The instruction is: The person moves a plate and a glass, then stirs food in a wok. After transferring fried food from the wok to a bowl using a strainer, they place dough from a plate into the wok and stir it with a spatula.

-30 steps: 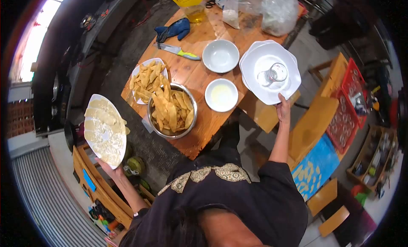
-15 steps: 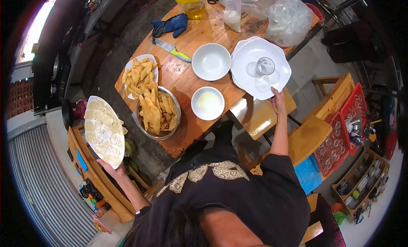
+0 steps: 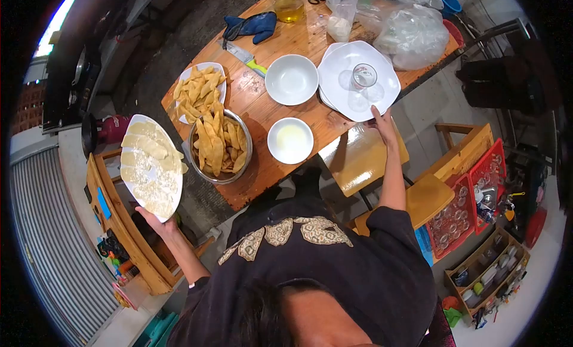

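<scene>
My left hand (image 3: 160, 222) grips the lower end of a white oval plate (image 3: 171, 199), held off the table's left side. Flat pale dough pieces (image 3: 146, 145) dusted with white flour lie on it, some overhanging its right edge. At the table's right side, my right hand (image 3: 382, 125) pinches the near rim of a white angular plate (image 3: 361, 111), thumb on top and fingers mostly hidden below. This plate lies over another, and a clear glass (image 3: 364, 76) stands on it. Left of it are a larger white bowl (image 3: 291, 79) and a small bowl (image 3: 290, 141) holding pale liquid.
Golden fried pieces fill a metal bowl (image 3: 248, 162) and a white plate (image 3: 219, 70) on the wooden table (image 3: 262, 177). A knife (image 3: 245, 57), dark blue gloves (image 3: 253, 27), an oil container (image 3: 287, 9) and plastic bags (image 3: 412, 36) lie farther back. A stool (image 3: 352, 162) stands by the right edge.
The view has turned slightly, shifting the table and its contents in frame. Both hands keep their holds, the left on the dough plate and the right on the angular plate's rim.
</scene>
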The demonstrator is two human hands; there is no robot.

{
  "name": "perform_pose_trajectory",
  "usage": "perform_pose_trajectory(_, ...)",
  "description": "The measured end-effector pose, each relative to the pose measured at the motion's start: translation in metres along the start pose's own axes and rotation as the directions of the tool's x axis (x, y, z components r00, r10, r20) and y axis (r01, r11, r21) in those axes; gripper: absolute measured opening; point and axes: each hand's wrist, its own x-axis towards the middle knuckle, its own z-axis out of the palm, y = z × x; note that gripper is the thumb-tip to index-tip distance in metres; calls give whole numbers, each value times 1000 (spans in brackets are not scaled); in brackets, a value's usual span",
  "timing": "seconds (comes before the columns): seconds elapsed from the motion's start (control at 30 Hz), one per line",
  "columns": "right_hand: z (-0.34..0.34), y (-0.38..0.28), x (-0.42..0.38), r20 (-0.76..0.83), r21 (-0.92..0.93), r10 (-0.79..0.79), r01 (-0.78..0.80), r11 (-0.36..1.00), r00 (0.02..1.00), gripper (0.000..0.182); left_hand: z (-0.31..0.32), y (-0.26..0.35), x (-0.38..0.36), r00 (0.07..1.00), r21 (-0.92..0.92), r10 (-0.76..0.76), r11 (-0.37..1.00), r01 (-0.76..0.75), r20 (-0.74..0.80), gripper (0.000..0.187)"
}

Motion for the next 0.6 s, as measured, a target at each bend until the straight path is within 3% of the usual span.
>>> perform_pose_trajectory(0.07, -1, -11, -9, -168, -325, -25, -32, 945, 985, 73, -3, 0, 3, 1000, -1, 5, 1000, -5, 14, 65)
perform_pose_trajectory(0.13, 3, -45, -14, -428, -638, -210, -129, 759, 879, 85, 6, -6, -2, 1000, -9, 4, 1000, -4, 21, 65)
perform_pose_trajectory(0.17, 7, -63, -13, -403, -754, -459, -3, 657, 792, 89, 10, -9, -5, 1000, -15, 6, 1000, -6, 22, 65)
perform_pose_trajectory(0.23, 17, -92, -13, -235, -924, -838, 155, 350, 492, 98, 9, -12, -7, 999, -39, 12, 999, -11, 30, 63)
perform_pose_trajectory(0.33, 56, -120, -1, -29, -913, -849, 333, 238, 528, 96, 0, -4, -6, 999, -47, -9, 999, 11, 43, 64)
perform_pose_trajectory(0.43, 66, -117, 39, 75, -877, -598, 339, 341, 798, 84, 6, -8, -14, 998, -59, -8, 998, 4, -58, 65)
perform_pose_trajectory(0.47, 69, -113, 51, 30, -827, -556, 333, 453, 831, 72, 3, -9, -12, 999, -67, -11, 998, 7, -52, 66)
perform_pose_trajectory(0.57, 99, -108, 49, -8, -809, -561, 324, 490, 828, 67, -11, 1, 0, 993, -34, -1, 999, -3, -120, 66)
perform_pose_trajectory(0.6, 111, -111, 45, -13, -806, -649, 376, 457, 761, 67, -14, 4, 1, 990, -39, -12, 999, 7, -138, 66)
